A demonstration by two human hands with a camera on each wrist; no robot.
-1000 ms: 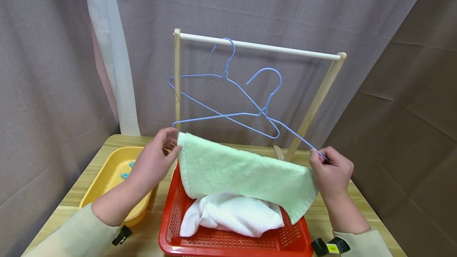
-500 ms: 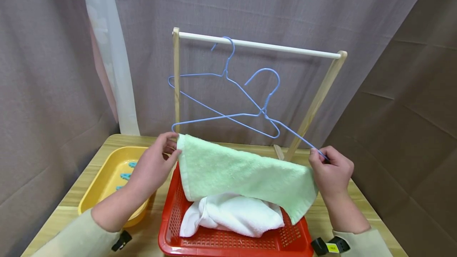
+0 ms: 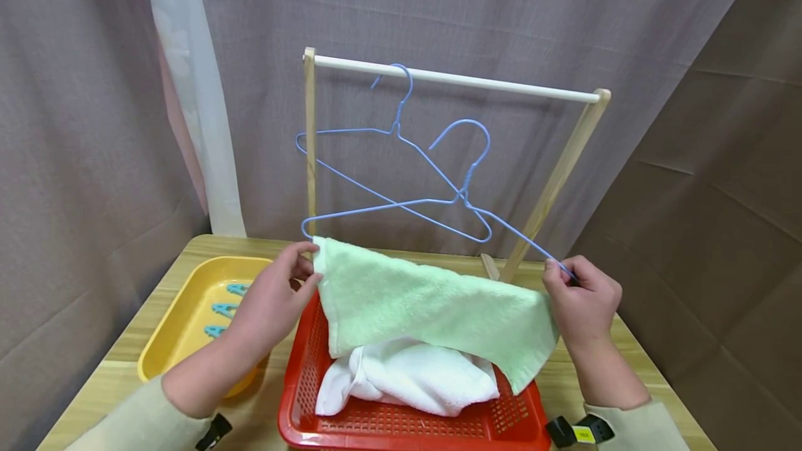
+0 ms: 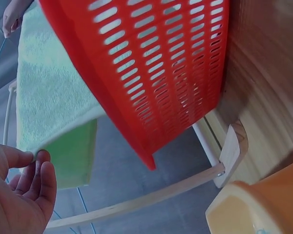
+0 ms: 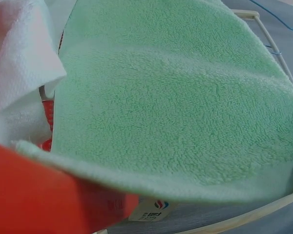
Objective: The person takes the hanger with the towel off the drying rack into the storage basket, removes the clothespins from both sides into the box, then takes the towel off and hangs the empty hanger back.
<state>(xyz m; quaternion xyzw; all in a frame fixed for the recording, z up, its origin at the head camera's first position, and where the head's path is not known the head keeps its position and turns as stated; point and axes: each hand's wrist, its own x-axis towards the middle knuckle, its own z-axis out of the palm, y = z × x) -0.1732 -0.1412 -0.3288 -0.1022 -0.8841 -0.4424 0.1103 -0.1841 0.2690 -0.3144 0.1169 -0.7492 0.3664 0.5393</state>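
Observation:
A light green towel hangs folded over the lower bar of a blue wire hanger, above the red basket. My left hand is at the towel's left edge; in the left wrist view its thumb and fingers pinch the fabric. My right hand grips the right end of the hanger, close by the towel's right edge. The right wrist view is mostly filled by the towel, and most of the hand is out of sight there. The hanger's lower bar is hidden under the towel.
A red perforated basket holds a white towel. Behind stands a wooden rack with a white rod, from which another blue hanger hangs. At left, a yellow tray contains several teal clothespins.
My left hand has shifted slightly down and right along with the towel's left edge, uncovering the hanger's left corner and more of the clothespins. The right hand stays almost still.

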